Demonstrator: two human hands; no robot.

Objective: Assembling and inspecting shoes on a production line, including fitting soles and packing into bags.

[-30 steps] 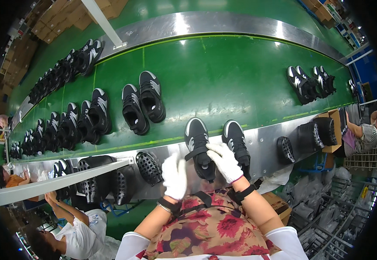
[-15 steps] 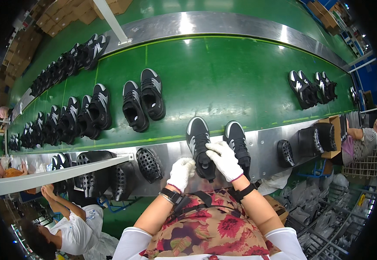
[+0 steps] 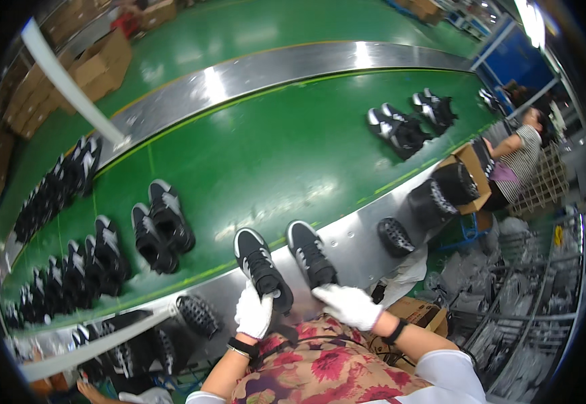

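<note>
Two black and grey sneakers lie side by side before me, toes pointing away, across the metal ledge and the green belt edge. My left hand (image 3: 254,311), in a white glove, grips the left sneaker (image 3: 261,262) by its heel and ankle opening. At the back of the right sneaker (image 3: 310,252) is my right hand (image 3: 348,306), also gloved, its fingers closed around the heel. The glove partly hides that heel.
On the green belt (image 3: 259,161), a sneaker pair (image 3: 161,225) and several rows stand left, with more pairs (image 3: 401,128) at far right. Black perforated shapes (image 3: 394,237) (image 3: 197,316) line the metal ledge. A co-worker (image 3: 518,155) stands right by an open carton (image 3: 471,175). White rails rise at left.
The view has swung right, so the scene sits lower and farther left. My right hand has moved from the left sneaker to the right one's heel; my left hand has taken hold of the left sneaker.
</note>
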